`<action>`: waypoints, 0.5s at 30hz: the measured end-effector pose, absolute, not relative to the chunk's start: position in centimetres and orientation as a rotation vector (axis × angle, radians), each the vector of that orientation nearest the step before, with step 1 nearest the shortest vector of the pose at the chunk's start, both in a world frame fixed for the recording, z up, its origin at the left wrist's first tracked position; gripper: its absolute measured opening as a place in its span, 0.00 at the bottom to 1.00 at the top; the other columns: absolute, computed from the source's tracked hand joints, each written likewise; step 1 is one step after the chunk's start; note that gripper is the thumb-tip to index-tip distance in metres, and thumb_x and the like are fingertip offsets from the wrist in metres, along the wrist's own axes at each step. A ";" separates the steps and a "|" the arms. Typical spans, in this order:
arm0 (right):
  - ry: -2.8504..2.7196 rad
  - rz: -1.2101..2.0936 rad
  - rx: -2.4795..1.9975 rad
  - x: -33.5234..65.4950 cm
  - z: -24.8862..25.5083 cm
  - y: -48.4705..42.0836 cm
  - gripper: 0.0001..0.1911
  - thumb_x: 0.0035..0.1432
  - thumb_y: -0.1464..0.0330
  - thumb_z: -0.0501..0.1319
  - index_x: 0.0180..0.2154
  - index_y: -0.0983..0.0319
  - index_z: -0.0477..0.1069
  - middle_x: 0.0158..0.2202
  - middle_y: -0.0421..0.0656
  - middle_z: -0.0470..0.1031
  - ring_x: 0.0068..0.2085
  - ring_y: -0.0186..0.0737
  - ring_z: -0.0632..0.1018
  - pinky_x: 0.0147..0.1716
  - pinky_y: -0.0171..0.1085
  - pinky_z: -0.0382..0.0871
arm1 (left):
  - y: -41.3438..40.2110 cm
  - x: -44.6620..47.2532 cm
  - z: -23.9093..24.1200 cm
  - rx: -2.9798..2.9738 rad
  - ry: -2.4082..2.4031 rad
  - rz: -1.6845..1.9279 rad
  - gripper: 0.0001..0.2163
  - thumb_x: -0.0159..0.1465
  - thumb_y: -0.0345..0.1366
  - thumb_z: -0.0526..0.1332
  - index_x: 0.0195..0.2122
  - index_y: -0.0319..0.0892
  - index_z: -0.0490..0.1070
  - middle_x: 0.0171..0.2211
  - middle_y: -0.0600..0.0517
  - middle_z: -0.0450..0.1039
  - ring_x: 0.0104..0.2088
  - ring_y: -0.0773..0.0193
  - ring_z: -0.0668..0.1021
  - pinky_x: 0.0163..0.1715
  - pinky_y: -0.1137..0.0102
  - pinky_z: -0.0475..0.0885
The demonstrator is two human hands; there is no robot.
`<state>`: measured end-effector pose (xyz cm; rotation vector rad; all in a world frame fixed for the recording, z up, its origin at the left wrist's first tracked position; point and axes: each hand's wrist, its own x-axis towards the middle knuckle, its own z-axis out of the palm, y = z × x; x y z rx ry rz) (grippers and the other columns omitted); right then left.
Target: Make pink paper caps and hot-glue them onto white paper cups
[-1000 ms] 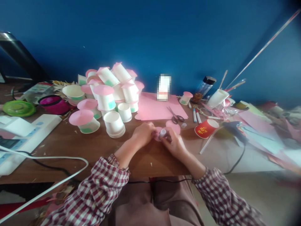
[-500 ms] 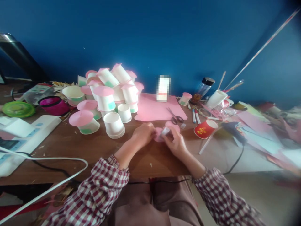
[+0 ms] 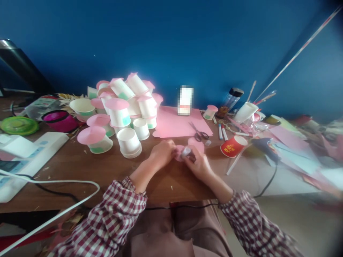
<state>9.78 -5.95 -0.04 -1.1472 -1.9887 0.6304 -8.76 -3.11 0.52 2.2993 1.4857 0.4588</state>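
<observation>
Left of centre in the frame, a heap of white paper cups (image 3: 118,110) topped with pink paper covers stands on the brown surface (image 3: 160,192); in front of it, two nested plain cups (image 3: 129,141) sit bottom-up. At the left edge, a magenta container (image 3: 61,121) lies near a green disc-shaped item (image 3: 19,125), its contents too dark to tell. Right of centre are a red cup (image 3: 234,146) and, farther back, a dark-lidded clear jar (image 3: 230,100) with something brown in its bottom. A tilted white cup (image 3: 245,112) is beside it, with thin sticks near its upper end. At the centre, the left hand (image 3: 165,152) has its fingertips together on the edge of a pink paper disc (image 3: 179,156). The right hand (image 3: 198,160) pinches a small whitish tube (image 3: 185,152) over that disc, thumb and fingers closed around it. A second pink disc (image 3: 197,143) lies just behind the right hand, near the scissors (image 3: 198,135).
</observation>
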 end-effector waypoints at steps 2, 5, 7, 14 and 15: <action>-2.040 0.622 -1.136 9.7 0.0 -5.9 0.11 0.57 0.69 0.57 0.44 0.60 0.68 0.36 0.43 0.76 0.34 0.38 0.77 0.34 0.33 0.71 | -3.2 -8.8 0.5 2.314 1.472 0.481 0.08 0.60 0.36 0.57 0.34 0.47 0.77 0.40 0.51 0.74 0.40 0.60 0.75 0.36 0.70 0.67; -2.068 0.601 -1.164 9.8 0.2 -6.0 0.11 0.56 0.69 0.57 0.43 0.60 0.68 0.34 0.42 0.75 0.33 0.38 0.76 0.34 0.33 0.70 | -3.2 -8.8 0.4 2.312 1.476 0.486 0.09 0.60 0.35 0.57 0.35 0.47 0.77 0.40 0.50 0.74 0.40 0.61 0.75 0.36 0.70 0.67; -2.048 0.598 -1.194 9.9 0.3 -6.0 0.11 0.56 0.69 0.58 0.42 0.61 0.68 0.32 0.41 0.75 0.32 0.37 0.76 0.33 0.33 0.70 | -3.1 -8.8 0.4 2.305 1.483 0.488 0.09 0.60 0.35 0.57 0.35 0.47 0.77 0.40 0.50 0.74 0.40 0.60 0.75 0.36 0.70 0.67; -1.982 0.699 -1.134 9.6 0.1 -5.8 0.13 0.57 0.69 0.57 0.45 0.60 0.68 0.36 0.43 0.75 0.36 0.38 0.77 0.36 0.34 0.72 | -3.0 -8.8 0.0 2.318 1.461 0.538 0.08 0.60 0.35 0.57 0.34 0.48 0.77 0.39 0.51 0.74 0.39 0.59 0.75 0.35 0.68 0.66; -2.000 0.720 -1.116 9.6 0.0 -5.7 0.13 0.57 0.69 0.57 0.46 0.60 0.68 0.37 0.43 0.75 0.36 0.39 0.77 0.37 0.34 0.72 | -3.0 -8.9 0.0 2.326 1.453 0.541 0.08 0.60 0.35 0.57 0.33 0.48 0.77 0.39 0.51 0.74 0.39 0.59 0.75 0.35 0.68 0.66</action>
